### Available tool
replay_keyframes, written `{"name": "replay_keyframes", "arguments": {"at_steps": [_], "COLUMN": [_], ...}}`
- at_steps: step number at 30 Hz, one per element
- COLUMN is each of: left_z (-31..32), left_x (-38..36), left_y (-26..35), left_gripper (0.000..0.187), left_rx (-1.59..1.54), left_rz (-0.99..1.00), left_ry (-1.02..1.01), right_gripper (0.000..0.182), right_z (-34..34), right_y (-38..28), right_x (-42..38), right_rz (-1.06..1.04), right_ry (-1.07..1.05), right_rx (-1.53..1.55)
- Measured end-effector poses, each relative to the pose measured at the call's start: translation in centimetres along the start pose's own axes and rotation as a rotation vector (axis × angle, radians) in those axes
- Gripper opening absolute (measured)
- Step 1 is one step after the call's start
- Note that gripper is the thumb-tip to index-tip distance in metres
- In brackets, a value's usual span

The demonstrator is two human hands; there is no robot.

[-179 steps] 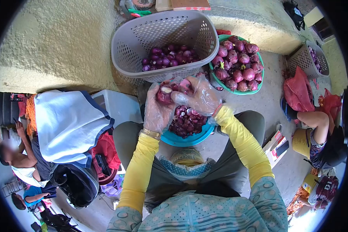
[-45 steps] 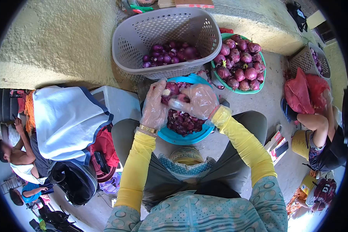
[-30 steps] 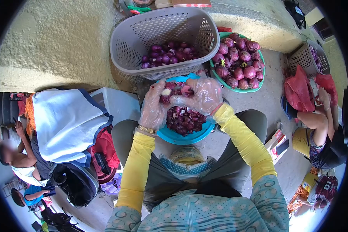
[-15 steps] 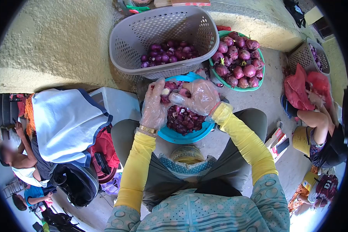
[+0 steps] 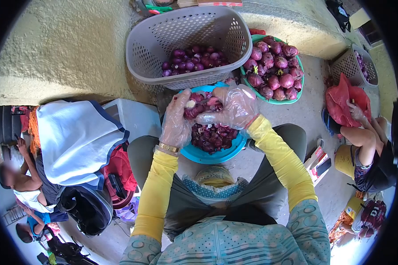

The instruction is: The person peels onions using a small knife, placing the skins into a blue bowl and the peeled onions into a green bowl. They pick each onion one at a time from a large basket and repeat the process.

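Note:
My left hand (image 5: 176, 123), in a clear plastic glove, is closed around a red onion (image 5: 193, 110) with a pale cut end. Close against it on the right, my gloved right hand (image 5: 238, 108) pinches a loose piece of reddish onion skin (image 5: 214, 104), thumb stretched toward the onion. Both hands are over a blue basin (image 5: 193, 154) filled with dark red onion peels (image 5: 213, 138). Yellow sleeves cover both forearms, and a gold watch band sits on the left wrist.
Behind the basin stands a grey perforated basket (image 5: 141, 73) with peeled purple onions (image 5: 190, 62). To its right, a green basin (image 5: 300, 90) is heaped with unpeeled onions (image 5: 278, 62). A person (image 5: 367, 141) sits at the right beside a red mesh sack (image 5: 342, 101); others are at the left.
My right hand has shifted slightly up and right, drawing the piece of skin away from the onion. My left hand keeps its grip. The seated person's hand at right has moved on the red sack.

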State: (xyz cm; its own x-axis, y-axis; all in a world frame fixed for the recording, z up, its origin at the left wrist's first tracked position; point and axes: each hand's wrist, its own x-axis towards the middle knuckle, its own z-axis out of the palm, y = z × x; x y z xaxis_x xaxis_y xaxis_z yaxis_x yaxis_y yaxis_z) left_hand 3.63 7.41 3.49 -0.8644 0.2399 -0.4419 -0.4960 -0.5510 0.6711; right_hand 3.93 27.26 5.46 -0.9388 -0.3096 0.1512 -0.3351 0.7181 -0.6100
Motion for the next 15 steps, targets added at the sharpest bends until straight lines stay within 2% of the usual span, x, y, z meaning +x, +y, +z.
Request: {"name": "replay_keyframes", "arguments": {"at_steps": [6,8,15], "left_z": [-0.57,-0.52,-0.04], "left_x": [0.16,0.14,-0.08], "left_y": [-0.31,-0.35,-0.16], "left_gripper": [0.025,0.025,0.029], "left_rx": [0.024,0.076,0.159], "left_rz": [0.008,0.005,0.057], "left_ry": [-0.006,0.029,0.074], "right_gripper": [0.060,0.066,0.060], "right_z": [0.43,0.59,0.94], "right_y": [0.36,0.34,0.13], "right_x": [-0.16,-0.10,-0.11], "right_rz": [-0.007,-0.019,-0.024], "right_ry": [0.000,-0.001,0.001], "right_rx": [-0.058,-0.042,0.005]}}
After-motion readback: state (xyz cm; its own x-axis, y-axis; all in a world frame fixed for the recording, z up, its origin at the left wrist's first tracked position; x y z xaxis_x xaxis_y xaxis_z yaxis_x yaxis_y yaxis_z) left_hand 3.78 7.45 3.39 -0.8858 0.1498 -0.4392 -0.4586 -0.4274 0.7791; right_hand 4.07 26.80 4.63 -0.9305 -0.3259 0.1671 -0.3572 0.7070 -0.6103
